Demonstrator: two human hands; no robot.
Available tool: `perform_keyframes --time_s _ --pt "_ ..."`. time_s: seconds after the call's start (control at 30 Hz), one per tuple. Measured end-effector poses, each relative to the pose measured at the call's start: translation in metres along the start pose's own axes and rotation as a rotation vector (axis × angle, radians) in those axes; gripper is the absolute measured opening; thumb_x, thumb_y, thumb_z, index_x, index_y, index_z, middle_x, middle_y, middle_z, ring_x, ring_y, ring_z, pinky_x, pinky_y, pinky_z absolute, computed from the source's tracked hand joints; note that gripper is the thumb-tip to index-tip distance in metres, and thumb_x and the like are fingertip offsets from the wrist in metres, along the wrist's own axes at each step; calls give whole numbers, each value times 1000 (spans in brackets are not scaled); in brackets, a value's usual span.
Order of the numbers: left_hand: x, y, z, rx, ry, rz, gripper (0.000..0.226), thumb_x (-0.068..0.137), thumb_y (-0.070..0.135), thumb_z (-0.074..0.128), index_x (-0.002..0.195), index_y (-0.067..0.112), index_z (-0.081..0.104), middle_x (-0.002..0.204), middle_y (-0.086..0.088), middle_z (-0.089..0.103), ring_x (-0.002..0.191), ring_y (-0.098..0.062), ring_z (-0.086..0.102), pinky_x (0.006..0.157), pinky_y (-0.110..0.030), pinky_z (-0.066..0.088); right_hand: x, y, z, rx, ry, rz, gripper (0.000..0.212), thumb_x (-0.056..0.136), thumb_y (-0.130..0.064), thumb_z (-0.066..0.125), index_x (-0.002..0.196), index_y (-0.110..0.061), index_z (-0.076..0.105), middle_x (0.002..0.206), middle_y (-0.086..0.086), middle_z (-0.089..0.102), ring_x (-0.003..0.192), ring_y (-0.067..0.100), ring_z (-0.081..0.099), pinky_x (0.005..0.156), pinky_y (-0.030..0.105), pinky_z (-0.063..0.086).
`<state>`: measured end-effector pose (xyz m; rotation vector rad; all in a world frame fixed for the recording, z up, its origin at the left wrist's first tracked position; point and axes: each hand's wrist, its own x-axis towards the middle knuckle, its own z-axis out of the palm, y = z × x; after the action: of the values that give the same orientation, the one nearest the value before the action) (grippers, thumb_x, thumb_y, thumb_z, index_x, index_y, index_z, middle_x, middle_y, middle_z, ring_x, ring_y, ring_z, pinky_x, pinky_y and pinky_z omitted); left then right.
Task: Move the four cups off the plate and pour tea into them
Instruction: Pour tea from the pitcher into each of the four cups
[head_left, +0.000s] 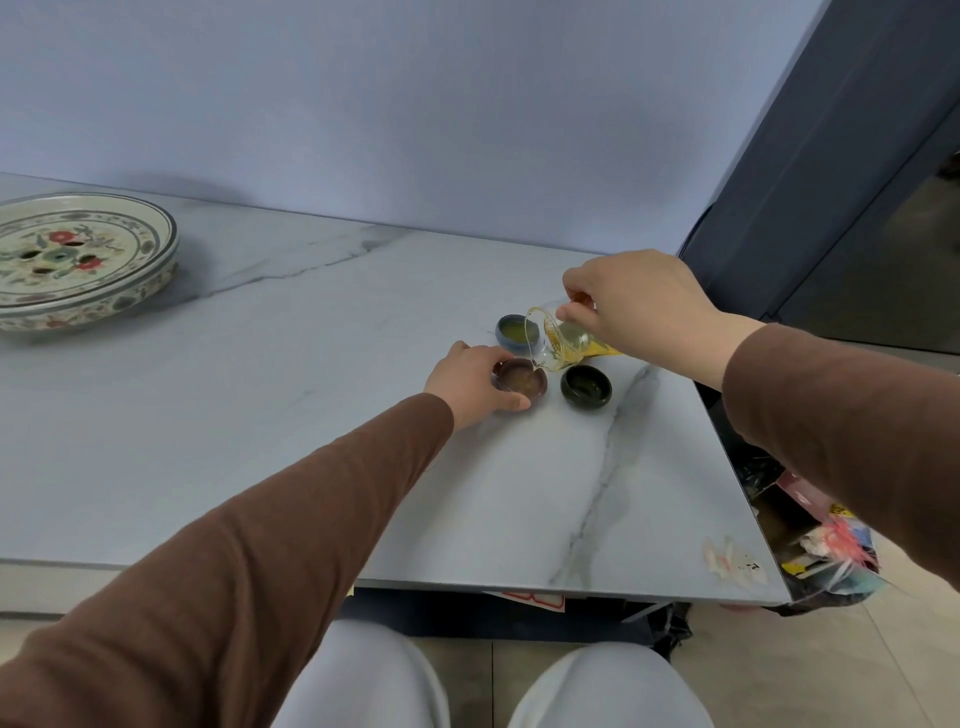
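Observation:
My right hand holds a clear glass pitcher of yellow tea, tipped to the left. A thin stream runs from its spout into a brown cup. My left hand is closed around that brown cup on the table. Behind it stands a blue cup with greenish tea in it. To the right sits a dark green cup; I cannot make out its content. A fourth cup is not visible. The flowered plate lies far left with no cups on it.
The marble table ends close to the right of the cups, and its front edge runs near my knees. Below the right edge lies a pile of bags and clutter. A dark cabinet stands at the back right.

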<state>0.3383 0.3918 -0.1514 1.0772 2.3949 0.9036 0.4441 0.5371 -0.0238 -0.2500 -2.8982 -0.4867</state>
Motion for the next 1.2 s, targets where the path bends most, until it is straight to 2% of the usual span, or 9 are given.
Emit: perform_keyframes --time_s 0.23,0.47,0.9,1.07,1.2 --pt "1 0 -1 28 -9 3 61 77 46 76 132 32 55 103 3 47 123 -21 42 101 -38 41 2 -5 -7 -20 -22 -10 32 98 -45 47 80 -19 53 74 -4 54 69 23 51 57 32 37" --pt "2 0 0 30 -13 -19 63 76 48 77 133 35 54 119 -6 53 121 -22 44 101 -37 42 3 -6 -8 -40 1 -34 33 98 -45 48 79 -19 51 76 -2 57 69 25 52 56 30 33" --pt "6 -1 1 77 -29 -29 67 75 52 76 135 30 53 120 -6 56 121 -22 44 101 -41 44 6 -5 -12 -64 -1 -35 32 99 -43 47 78 -19 52 73 -1 58 67 23 53 55 29 33" --pt "6 -1 0 88 -24 -2 66 77 50 75 136 29 53 117 -6 59 124 -21 41 101 -42 43 5 -1 -11 -37 11 -1 33 98 -43 48 78 -18 54 73 0 59 67 25 54 55 29 34" --pt "7 -1 1 76 -30 -4 67 78 50 74 137 29 52 122 -4 59 124 -22 40 100 -39 42 -5 10 -1 100 18 121 32 96 -45 50 78 -20 56 69 -1 59 65 23 55 57 31 39"
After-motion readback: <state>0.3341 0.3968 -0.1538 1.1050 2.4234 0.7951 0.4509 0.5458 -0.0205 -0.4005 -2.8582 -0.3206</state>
